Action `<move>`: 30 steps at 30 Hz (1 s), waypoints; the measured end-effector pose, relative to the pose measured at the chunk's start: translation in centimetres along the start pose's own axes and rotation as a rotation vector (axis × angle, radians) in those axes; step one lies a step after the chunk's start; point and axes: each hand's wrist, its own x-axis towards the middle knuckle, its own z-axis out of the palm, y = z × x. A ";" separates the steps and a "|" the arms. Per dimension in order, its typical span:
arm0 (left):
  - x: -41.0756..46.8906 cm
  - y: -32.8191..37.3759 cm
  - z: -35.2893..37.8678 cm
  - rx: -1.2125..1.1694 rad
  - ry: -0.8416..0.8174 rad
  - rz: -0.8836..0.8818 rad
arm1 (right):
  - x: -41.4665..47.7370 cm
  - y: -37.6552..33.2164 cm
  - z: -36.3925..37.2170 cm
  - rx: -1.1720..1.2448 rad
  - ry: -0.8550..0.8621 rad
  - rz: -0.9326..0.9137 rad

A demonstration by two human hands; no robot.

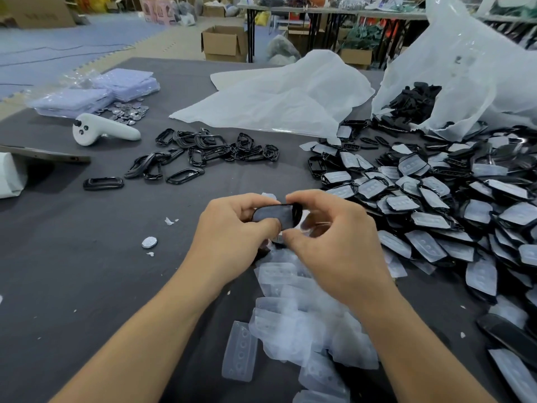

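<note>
Both hands meet over the middle of the grey cloth table [87, 271]. My left hand [229, 228] and my right hand [328, 231] together pinch one small black plastic shell [276, 215] that has a translucent film on its face. Under my wrists lies a heap of peeled clear films [293, 309]. A large pile of black shells still covered with film [436, 205] spreads to the right. Bare black frames [203, 152] lie scattered ahead on the left.
A white handheld controller [101, 130] lies at the left, beside stacked clear bags [116, 88] and small metal discs [128, 112]. White plastic bags [290, 91] sit at the back, one holding black parts [415, 100]. A loose disc [149, 242] lies near my left hand.
</note>
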 end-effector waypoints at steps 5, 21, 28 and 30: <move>0.5 -0.4 -0.2 -0.103 -0.063 -0.113 | -0.6 -0.3 0.8 -0.151 0.011 -0.177; 6.5 -3.9 -5.7 0.739 0.445 0.109 | 2.3 2.6 -5.4 -0.479 0.520 0.262; 6.8 -4.7 -5.8 0.909 0.322 0.062 | 1.2 0.9 -1.7 -0.493 0.318 -0.018; 6.8 -4.8 -5.8 0.914 0.338 0.050 | 0.5 0.3 -0.4 -0.451 0.210 -0.104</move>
